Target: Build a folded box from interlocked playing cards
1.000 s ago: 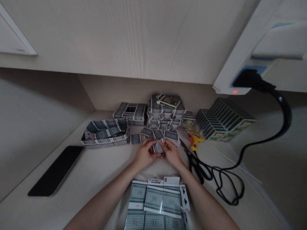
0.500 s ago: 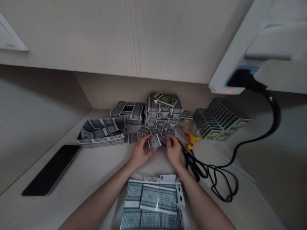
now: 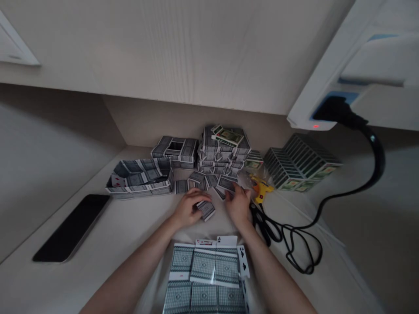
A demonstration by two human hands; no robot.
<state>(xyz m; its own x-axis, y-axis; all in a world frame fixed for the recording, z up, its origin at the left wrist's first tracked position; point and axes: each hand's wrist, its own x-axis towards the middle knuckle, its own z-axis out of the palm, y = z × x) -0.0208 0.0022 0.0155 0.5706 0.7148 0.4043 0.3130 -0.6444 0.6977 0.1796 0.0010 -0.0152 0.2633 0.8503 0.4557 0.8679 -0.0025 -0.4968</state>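
My left hand (image 3: 189, 208) is closed on a folded playing card (image 3: 207, 211), its patterned back facing up, held low over the table. My right hand (image 3: 238, 204) is bent over the right end of the loose cards, its fingers closed at the edge of a patterned playing card (image 3: 225, 182). The fingertips are partly hidden there. Several other folded cards (image 3: 197, 176) lie between the hands and a stacked block made of cards (image 3: 223, 152). Close to my forearms is a panel of joined cards (image 3: 203, 266), with a few face-up cards along its edges.
An open box made of cards (image 3: 140, 187) stands at left, beside a phone (image 3: 72, 229). A card block with an opening (image 3: 175, 150) is behind. At right are a yellow glue gun (image 3: 262, 189), black scissors (image 3: 266, 224), a looping cable (image 3: 319, 248) and stacked card packs (image 3: 301, 163).
My left hand has lowered the folded card toward the table and tilted it. My right hand has moved slightly right and down over the loose cards, its fingers now at a card.
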